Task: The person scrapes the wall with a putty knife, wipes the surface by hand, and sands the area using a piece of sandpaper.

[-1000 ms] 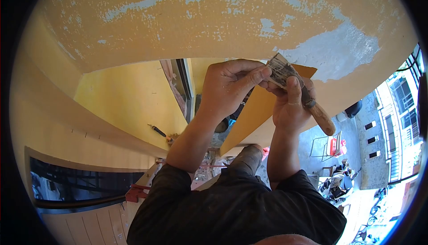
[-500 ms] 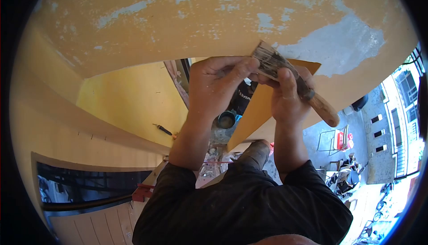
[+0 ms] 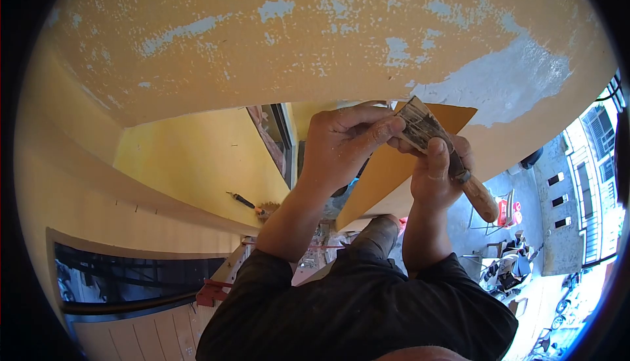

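My right hand point(image 3: 436, 177) is closed around a putty knife point(image 3: 483, 201) with a wooden handle and a wide, stained blade. Its thumb lies flat on the lower part of the blade, which points up and left. At the blade's left edge, the thumb and fingers of my left hand point(image 3: 348, 141) are pinched together, touching the metal. Whether a second thin piece sits between those fingers is hidden. Just beyond both hands is a yellow-orange surface point(image 3: 216, 75) with scattered pale spots and a large grey-white patch point(image 3: 508, 79).
On the yellow ledge at left lies a dark-handled tool with a thin tip point(image 3: 243, 200). A dark window point(image 3: 131, 276) is at lower left. Far below on the right are a red object point(image 3: 508, 211) and a pile of clutter point(image 3: 508, 269). A yellow panel edge point(image 3: 380, 170) stands between my forearms.
Both hands and the putty knife have shifted down and slightly right in view, still together. The dark bucket below is now hidden behind my left arm and hand.
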{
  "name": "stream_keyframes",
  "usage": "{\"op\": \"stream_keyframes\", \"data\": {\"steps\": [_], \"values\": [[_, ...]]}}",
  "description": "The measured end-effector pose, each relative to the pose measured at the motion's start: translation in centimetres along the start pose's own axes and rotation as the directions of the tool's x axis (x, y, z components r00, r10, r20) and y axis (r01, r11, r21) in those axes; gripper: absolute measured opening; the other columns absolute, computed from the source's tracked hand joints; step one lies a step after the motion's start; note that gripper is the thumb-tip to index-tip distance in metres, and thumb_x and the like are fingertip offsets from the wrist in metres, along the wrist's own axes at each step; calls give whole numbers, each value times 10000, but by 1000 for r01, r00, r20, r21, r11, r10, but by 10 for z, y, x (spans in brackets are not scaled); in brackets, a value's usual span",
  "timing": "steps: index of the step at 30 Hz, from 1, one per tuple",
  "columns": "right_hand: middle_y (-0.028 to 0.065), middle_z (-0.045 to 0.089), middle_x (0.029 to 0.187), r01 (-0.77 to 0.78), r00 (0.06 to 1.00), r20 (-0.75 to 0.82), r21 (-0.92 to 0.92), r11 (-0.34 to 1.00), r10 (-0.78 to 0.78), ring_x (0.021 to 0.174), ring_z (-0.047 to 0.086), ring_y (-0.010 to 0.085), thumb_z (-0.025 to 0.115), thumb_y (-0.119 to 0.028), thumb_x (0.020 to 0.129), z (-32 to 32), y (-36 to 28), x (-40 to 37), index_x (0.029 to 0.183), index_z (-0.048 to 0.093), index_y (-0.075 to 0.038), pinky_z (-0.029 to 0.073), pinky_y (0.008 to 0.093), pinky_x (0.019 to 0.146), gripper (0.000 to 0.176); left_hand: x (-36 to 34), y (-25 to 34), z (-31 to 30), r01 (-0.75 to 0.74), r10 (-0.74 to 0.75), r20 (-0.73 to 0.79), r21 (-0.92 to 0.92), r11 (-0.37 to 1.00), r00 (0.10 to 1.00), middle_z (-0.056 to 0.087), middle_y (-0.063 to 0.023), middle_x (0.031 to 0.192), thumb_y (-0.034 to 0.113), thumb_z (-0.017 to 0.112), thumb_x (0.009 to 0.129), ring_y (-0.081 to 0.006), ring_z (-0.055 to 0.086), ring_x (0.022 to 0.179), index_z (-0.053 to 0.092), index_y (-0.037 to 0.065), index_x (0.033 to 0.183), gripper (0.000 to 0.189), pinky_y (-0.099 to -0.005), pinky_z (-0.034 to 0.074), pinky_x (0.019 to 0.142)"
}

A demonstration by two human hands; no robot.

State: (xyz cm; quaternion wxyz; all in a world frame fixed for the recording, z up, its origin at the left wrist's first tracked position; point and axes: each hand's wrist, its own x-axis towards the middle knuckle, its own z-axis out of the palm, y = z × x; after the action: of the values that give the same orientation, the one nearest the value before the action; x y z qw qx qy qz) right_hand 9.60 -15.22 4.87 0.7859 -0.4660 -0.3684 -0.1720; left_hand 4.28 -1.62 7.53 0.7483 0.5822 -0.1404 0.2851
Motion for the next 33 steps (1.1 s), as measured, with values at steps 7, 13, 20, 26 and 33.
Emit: {"op": "stream_keyframes", "data": {"steps": [7, 13, 20, 26, 33], "values": [[211, 673, 861, -59, 998, -14, 13, 998, 59, 705, 683, 273, 604, -109, 900, -2, 3, 2, 919, 566, 20, 603, 388, 631, 135, -1, -2, -1, 28, -28, -4, -9, 1000, 1000, 694, -134, 830, 48, 656, 884, -153, 678, 752, 675, -92, 950, 156, -247, 542, 694], [212, 667, 864, -71, 997, 11, 87, 994, 70, 693, 684, 286, 598, -97, 904, -1, 4, 7, 913, 562, 21, 610, 394, 623, 123, -3, 4, 2, 5, -4, -36, 28, 1000, 999, 696, -142, 829, 43, 642, 892, -159, 679, 753, 667, -94, 968, 159, -257, 551, 711], [174, 680, 821, -120, 991, -42, 78, 990, 123, 677, 683, 207, 611, -104, 907, 6, -2, 9, 929, 609, 95, 581, 304, 642, 200, -3, 0, 2, -7, 7, -43, 10, 1000, 999, 695, -139, 821, 45, 646, 890, -164, 682, 753, 661, -97, 964, 161, -263, 560, 712], [208, 675, 828, -166, 986, -7, 100, 981, 167, 708, 696, 243, 609, -109, 913, 5, -4, 11, 951, 580, 137, 596, 318, 663, 251, -2, 0, 2, -9, 10, -44, 13, 1000, 999, 694, -144, 819, 45, 644, 892, -169, 687, 756, 659, -100, 958, 160, -264, 567, 705], [214, 669, 827, -185, 982, -13, 128, 974, 189, 723, 699, 262, 608, -107, 913, 7, -8, 12, 956, 567, 148, 603, 324, 671, 262, -2, -3, 1, 0, -1, -41, -40, 999, 999, 694, -149, 821, 55, 649, 890, -179, 692, 780, 658, -102, 957, 171, -267, 571, 714]]}}
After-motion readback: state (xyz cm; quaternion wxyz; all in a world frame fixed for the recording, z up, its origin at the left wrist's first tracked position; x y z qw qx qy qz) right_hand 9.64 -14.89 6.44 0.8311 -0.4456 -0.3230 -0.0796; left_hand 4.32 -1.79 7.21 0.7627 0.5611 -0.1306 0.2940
